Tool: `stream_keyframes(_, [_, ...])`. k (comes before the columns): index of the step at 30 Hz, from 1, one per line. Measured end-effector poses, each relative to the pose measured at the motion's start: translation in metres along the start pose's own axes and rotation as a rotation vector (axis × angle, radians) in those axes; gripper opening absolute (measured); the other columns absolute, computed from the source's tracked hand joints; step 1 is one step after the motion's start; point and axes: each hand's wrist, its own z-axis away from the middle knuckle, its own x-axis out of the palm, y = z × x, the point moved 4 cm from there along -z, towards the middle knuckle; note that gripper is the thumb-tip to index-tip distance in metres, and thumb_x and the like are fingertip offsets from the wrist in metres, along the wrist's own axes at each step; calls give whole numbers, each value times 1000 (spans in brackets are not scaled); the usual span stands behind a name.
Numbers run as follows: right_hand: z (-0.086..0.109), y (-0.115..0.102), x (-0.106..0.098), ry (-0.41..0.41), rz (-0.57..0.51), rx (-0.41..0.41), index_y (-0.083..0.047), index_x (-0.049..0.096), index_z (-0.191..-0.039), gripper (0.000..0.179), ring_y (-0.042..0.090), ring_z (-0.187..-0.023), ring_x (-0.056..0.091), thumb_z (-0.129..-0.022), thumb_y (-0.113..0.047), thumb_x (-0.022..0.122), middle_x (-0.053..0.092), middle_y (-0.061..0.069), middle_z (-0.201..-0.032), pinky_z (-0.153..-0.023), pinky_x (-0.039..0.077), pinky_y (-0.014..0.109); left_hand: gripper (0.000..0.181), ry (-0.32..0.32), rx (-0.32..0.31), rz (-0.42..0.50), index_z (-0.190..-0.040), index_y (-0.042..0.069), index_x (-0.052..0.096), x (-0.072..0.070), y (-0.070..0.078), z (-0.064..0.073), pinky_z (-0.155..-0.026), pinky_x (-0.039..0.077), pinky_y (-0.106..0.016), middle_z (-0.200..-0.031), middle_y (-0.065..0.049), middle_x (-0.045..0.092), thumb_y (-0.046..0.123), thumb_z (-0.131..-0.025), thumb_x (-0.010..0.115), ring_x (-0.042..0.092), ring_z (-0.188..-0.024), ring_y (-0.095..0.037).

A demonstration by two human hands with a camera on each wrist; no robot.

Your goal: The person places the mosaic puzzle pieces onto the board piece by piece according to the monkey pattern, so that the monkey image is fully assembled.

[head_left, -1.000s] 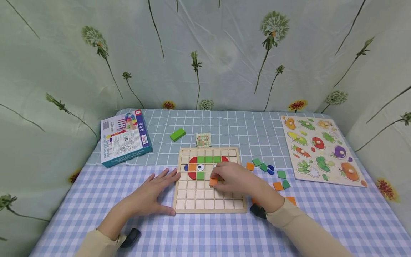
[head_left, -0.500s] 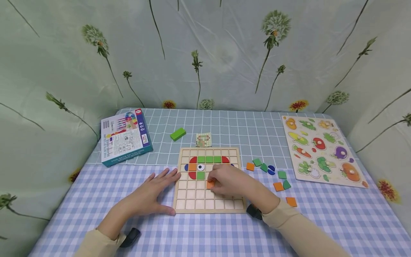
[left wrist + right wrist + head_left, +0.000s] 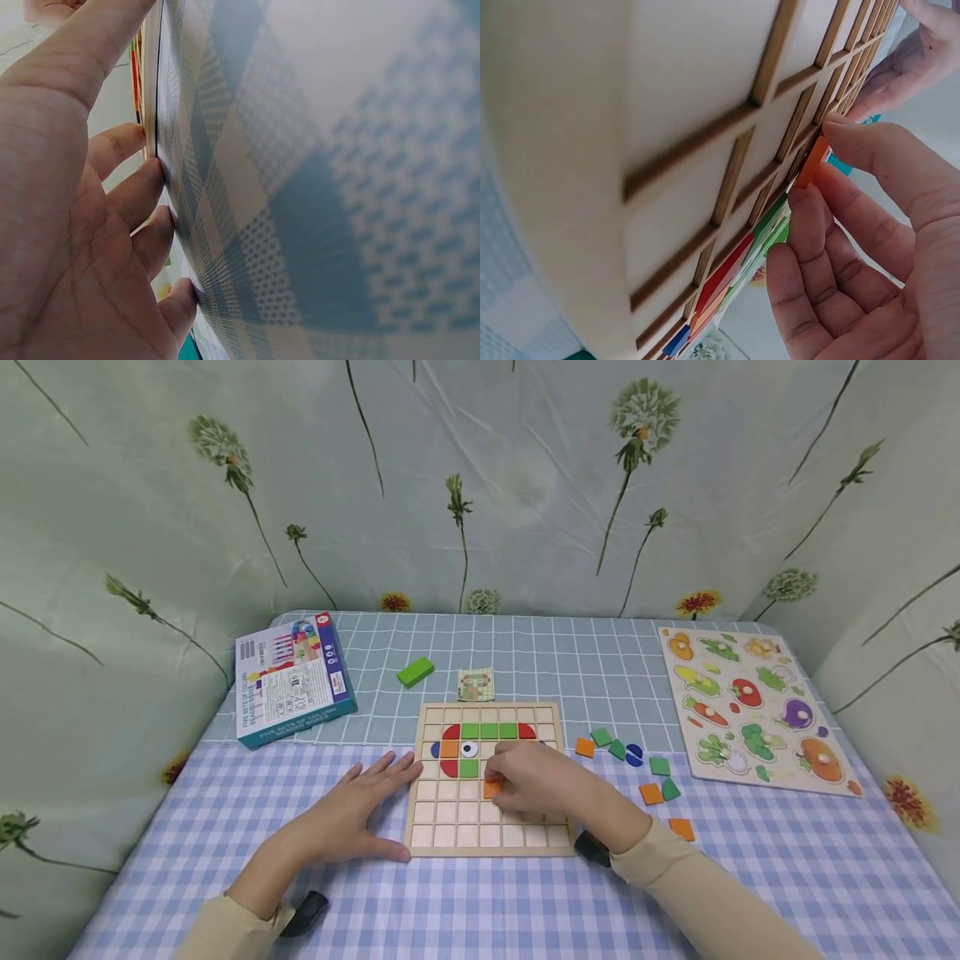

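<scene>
A wooden grid board (image 3: 444, 837) lies on the table with red, green, orange and blue tiles and an eye tile (image 3: 468, 750) set in its upper cells. My right hand (image 3: 536, 777) pinches an orange square tile (image 3: 491, 789) between thumb and fingers at a cell near the board's middle. In the right wrist view the orange tile (image 3: 812, 163) stands at the grid. The hand hides some tiles on the board's right side. My left hand (image 3: 352, 814) lies with spread fingers at the board's left edge, its thumb and fingertips touching it; the left wrist view shows the fingers (image 3: 135, 195) extended.
Right of the board lie loose green tiles (image 3: 660, 766), orange tiles (image 3: 651, 794) and blue half-circles (image 3: 634, 754). A vegetable puzzle board (image 3: 757, 710) lies far right. Behind the board are a pattern card (image 3: 476, 685) and green block (image 3: 416, 672); a box (image 3: 292, 681) sits back left.
My right hand has shifted slightly left with the orange tile, then stayed nearly still over the board. The left hand has not moved.
</scene>
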Motion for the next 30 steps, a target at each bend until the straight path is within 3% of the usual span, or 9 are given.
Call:
stream_keyframes(8, [-4, -3, 1, -11, 32, -4, -9, 81, -103, 11, 12, -89, 64, -96, -17, 79, 74, 3, -101, -86, 61, 29, 117, -3, -6, -9, -169, 25, 36, 0, 0, 0, -128, 13, -78, -180, -1, 27, 74, -75, 84, 18, -168, -38])
stream_keyframes(20, [-4, -2, 2, -1, 14, 0, -9, 82, -104, 12, 10, -82, 59, -96, -18, 81, 73, 3, -99, -79, 58, 23, 117, -1, -2, -7, -170, 24, 35, -1, 1, 0, -128, 14, -78, -179, -2, 27, 72, -76, 85, 18, -168, -39])
stream_keyframes(30, [13, 9, -16, 42, -45, 33, -8, 81, -110, 17, 8, -78, 53, -97, -20, 80, 72, 2, -97, -72, 50, 23, 117, 4, 6, -3, -170, 25, 35, 0, 0, 0, -128, 14, -78, -179, -2, 27, 73, -75, 85, 18, -168, -39])
